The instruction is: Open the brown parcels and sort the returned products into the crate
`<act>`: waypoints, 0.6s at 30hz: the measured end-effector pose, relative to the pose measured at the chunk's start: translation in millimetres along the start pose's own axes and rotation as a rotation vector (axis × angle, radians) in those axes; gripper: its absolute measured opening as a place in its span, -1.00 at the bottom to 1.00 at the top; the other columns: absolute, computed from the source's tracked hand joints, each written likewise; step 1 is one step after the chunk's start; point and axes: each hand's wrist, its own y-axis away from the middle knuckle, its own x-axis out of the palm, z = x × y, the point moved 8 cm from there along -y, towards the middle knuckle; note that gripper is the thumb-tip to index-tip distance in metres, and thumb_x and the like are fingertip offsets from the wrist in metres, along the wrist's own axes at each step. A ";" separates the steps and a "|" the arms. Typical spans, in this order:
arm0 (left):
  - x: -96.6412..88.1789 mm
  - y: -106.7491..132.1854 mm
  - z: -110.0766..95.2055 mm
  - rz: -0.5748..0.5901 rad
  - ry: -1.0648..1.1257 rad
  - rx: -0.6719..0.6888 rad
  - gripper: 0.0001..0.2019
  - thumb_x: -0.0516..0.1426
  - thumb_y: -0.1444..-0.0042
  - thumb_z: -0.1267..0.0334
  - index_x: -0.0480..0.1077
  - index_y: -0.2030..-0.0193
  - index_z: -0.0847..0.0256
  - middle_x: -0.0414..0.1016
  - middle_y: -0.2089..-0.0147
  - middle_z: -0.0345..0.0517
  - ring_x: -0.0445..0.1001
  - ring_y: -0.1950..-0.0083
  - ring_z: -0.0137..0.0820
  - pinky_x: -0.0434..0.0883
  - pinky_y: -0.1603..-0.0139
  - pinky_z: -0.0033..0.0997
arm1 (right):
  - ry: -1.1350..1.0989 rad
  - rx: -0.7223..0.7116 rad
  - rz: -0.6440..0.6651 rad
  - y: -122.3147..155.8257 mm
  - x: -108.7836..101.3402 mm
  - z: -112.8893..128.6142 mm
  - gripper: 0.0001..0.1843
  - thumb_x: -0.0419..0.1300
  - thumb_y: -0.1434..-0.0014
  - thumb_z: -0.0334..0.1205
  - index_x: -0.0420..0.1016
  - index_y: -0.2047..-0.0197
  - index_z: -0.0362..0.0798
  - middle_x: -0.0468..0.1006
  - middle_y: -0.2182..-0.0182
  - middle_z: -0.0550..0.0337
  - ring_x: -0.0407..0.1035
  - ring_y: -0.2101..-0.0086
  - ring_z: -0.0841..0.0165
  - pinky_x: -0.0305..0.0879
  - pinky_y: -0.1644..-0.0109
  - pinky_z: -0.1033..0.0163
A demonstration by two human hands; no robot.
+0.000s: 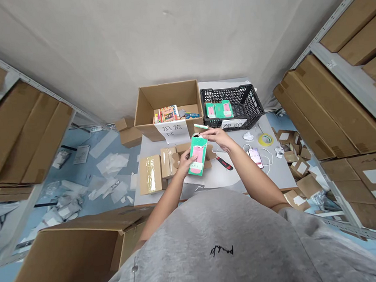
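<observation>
My left hand (185, 160) is wrapped round a green and pink product box (197, 157), holding it tilted above the grey table (269, 169). My right hand (218, 137) pinches the box's open top flap (201, 126) at its upper end. Small brown cartons (157, 170) lie on the table just left of the box. A red and black utility knife (224, 163) lies to the right of it.
An open cardboard box (168, 105) with colourful packs and a black plastic crate (234, 104) with green boxes stand at the back, each with a paper label. A phone (255, 157), a tape roll (265, 139) and a cable lie right. Shelves of cartons flank both sides; a large open carton (63, 261) is near left.
</observation>
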 end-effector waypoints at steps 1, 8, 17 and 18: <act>0.2 0.1 0.6 -0.001 0.002 0.003 -0.15 0.48 0.09 -0.13 0.49 -0.33 0.21 0.56 -0.30 0.12 0.58 -0.21 0.05 0.54 -0.17 -0.04 | -0.014 0.017 -0.009 -0.7 0.9 -4.9 -0.55 0.55 0.00 0.20 0.80 0.15 0.07 0.71 0.06 0.04 0.56 -0.03 0.05 0.41 -0.28 -0.16; -4.9 0.0 -0.7 -0.083 0.028 0.028 -0.14 0.47 0.09 -0.16 0.49 -0.33 0.19 0.53 -0.34 0.10 0.55 -0.25 0.04 0.52 -0.19 -0.06 | 0.267 -0.235 -0.025 6.4 11.8 9.6 -0.53 0.31 -0.27 0.31 0.77 -0.02 0.20 0.59 -0.22 0.09 0.31 -0.34 0.02 0.13 -0.48 -0.19; -10.9 -0.1 1.6 -0.119 0.020 0.053 -0.10 0.49 0.13 -0.15 0.49 -0.34 0.19 0.54 -0.32 0.11 0.50 -0.31 0.07 0.47 -0.29 0.01 | 0.388 -0.363 -0.029 19.3 16.4 32.1 -0.70 0.35 -0.29 0.20 0.74 -0.02 0.37 0.38 -0.41 0.30 0.07 -0.46 0.04 -0.09 -0.55 -0.33; -9.9 -0.5 1.7 -0.113 0.020 0.057 -0.10 0.49 0.13 -0.15 0.49 -0.35 0.19 0.54 -0.32 0.11 0.51 -0.30 0.07 0.47 -0.28 0.01 | 0.375 -0.365 -0.055 19.3 15.1 32.1 -0.71 0.35 -0.29 0.19 0.74 -0.01 0.35 0.41 -0.39 0.28 0.12 -0.43 0.05 -0.04 -0.54 -0.31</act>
